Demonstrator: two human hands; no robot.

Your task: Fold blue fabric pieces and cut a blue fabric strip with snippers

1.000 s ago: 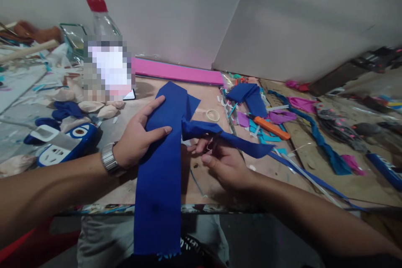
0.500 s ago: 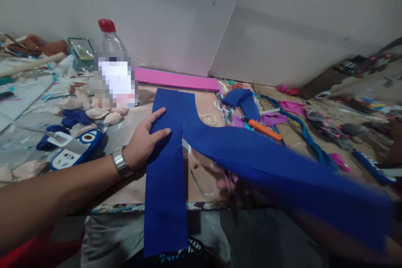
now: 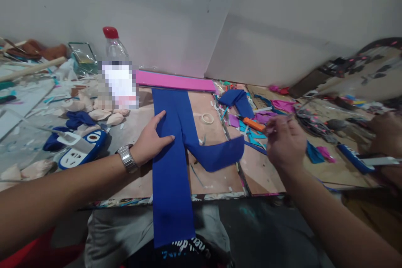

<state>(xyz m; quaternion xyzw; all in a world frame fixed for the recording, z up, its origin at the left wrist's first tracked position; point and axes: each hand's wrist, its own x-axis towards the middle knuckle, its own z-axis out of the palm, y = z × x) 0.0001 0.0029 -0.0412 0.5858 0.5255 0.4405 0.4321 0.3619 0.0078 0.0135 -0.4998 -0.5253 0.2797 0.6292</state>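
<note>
A long blue strip of fabric (image 3: 171,201) runs from the table over its front edge toward my lap. My left hand (image 3: 153,138) lies on its upper part, thumb and fingers spread, pressing it against the table. Along its right side a narrower blue strip (image 3: 220,155) splits off and bends to the right, its end raised and loose. Just right of that end my right hand (image 3: 284,142) hovers over the table, apart from the fabric, with fingers pinched together. What they hold, if anything, cannot be made out.
A phone (image 3: 121,83) leans on a red-capped bottle (image 3: 115,46). A pink strip stack (image 3: 176,81) lies along the wall. An orange-handled cutter (image 3: 253,124), a ring (image 3: 207,118) and scraps lie around. Left is a blue-white device (image 3: 83,148); another person's hand (image 3: 386,134) is far right.
The narrow blue strip, earlier stretched across my right forearm, has fallen back shorter onto the table side. My right hand has moved up and right, out from under it. My left hand stays put.
</note>
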